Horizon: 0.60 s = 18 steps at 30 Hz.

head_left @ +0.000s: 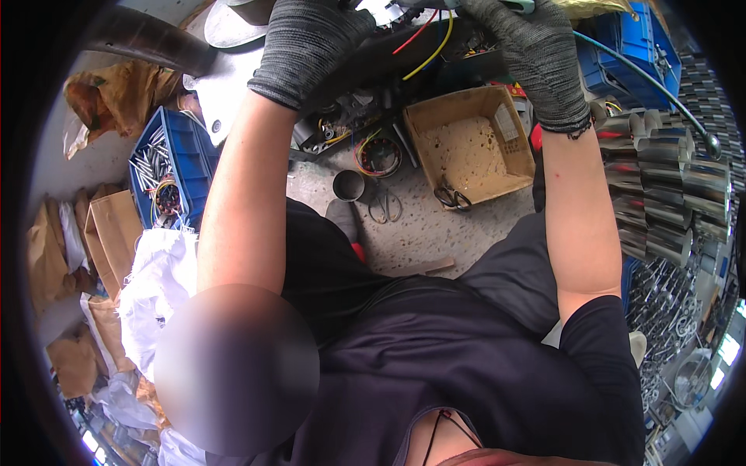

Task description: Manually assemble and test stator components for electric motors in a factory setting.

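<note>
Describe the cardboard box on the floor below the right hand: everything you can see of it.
The cardboard box is a shallow, open-topped tray of plain brown card, sitting flat on the speckled floor and turned at a slight angle. Its inner bottom looks scuffed and dusty. A pale label sticks to the inside of one wall. A pair of dark-handled scissors lies inside at its near edge. Nothing else shows in it, and neither gloved hand touches it.

Both hands wear dark grey knitted gloves, the left hand [311, 46] at eleven o'clock and the right hand [536, 62] at one o'clock. Red and yellow wires [431, 43] run between them at twelve. A tan cardboard box [474, 147] sits just past centre. The crate [183, 167] at nine o'clock is blue and holds silvery rods. Shiny steel tubes [668, 202] gleam at three o'clock. The floor [420, 225] is speckled grey.
</note>
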Available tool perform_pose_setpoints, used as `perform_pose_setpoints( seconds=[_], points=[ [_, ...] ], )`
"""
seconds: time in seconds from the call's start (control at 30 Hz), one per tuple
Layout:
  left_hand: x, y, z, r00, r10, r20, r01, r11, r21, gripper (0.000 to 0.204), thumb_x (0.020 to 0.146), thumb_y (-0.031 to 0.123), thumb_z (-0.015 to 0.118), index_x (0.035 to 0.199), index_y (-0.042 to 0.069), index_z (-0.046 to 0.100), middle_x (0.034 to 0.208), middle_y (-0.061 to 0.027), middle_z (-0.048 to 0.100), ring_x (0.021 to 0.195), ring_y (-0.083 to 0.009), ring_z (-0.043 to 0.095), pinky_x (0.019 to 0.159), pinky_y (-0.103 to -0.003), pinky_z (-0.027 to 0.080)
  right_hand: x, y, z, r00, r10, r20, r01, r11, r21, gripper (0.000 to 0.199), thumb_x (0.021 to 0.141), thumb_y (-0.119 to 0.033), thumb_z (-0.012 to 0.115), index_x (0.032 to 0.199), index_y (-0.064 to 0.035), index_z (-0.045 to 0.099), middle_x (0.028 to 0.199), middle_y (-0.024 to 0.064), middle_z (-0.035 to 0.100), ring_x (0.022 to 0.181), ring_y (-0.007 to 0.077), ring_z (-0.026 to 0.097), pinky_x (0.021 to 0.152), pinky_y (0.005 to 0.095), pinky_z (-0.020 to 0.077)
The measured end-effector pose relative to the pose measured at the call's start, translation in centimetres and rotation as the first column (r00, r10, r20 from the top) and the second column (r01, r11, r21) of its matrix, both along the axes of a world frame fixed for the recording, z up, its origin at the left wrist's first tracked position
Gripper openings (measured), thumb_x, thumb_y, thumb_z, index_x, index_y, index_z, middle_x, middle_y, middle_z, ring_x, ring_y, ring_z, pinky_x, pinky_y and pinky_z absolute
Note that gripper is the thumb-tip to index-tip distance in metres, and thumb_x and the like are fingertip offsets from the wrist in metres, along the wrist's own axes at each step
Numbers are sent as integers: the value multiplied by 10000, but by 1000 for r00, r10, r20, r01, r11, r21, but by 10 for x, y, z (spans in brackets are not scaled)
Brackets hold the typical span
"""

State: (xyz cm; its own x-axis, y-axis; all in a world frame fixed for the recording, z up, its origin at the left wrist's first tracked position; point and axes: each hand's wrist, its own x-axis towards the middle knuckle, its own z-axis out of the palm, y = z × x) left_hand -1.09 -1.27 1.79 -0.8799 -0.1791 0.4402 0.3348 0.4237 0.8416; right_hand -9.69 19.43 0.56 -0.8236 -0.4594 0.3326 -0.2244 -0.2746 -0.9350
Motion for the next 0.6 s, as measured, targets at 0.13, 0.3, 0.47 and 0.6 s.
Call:
perform_pose_setpoints(
  seconds=[0.13,0.3,0.47,0.6],
  points=[
    [-11,-26,-20,991,9,-135,-31,986,-166,642,800,-7,818,1370,4,522,1257,-118,579,1134,-235,610,1008,-339,517,12,2,22,994,-112,-1,103,911,400,200,945,-99,755,1120,-10,713,839,3,706,734,46,607,643,193,479],
    [-3,-7,10,992,115,-51,-111,606,-788,666,790,62,856,1367,31,527,1249,-99,566,1135,-227,598,1010,-328,523,8,5,18,992,-107,-61,121,941,316,225,946,-118,759,1134,-4,714,858,2,705,750,45,609,649,202,486],
    [-8,-6,5,995,58,-83,-59,-341,-938,687,799,76,853,1400,67,520,1220,-77,585,1117,-222,593,997,-323,530,10,0,21,985,-146,-89,168,924,345,202,954,-113,747,1109,12,709,877,12,709,765,56,619,659,213,499],
    [-11,-7,-7,999,33,-1,-31,946,-322,636,807,-106,707,1397,44,523,1202,-94,584,1088,-212,601,963,-302,519,3,-5,11,991,-89,-100,97,993,74,144,950,-91,737,1054,3,703,868,13,707,770,75,630,670,230,512]
  ],
)
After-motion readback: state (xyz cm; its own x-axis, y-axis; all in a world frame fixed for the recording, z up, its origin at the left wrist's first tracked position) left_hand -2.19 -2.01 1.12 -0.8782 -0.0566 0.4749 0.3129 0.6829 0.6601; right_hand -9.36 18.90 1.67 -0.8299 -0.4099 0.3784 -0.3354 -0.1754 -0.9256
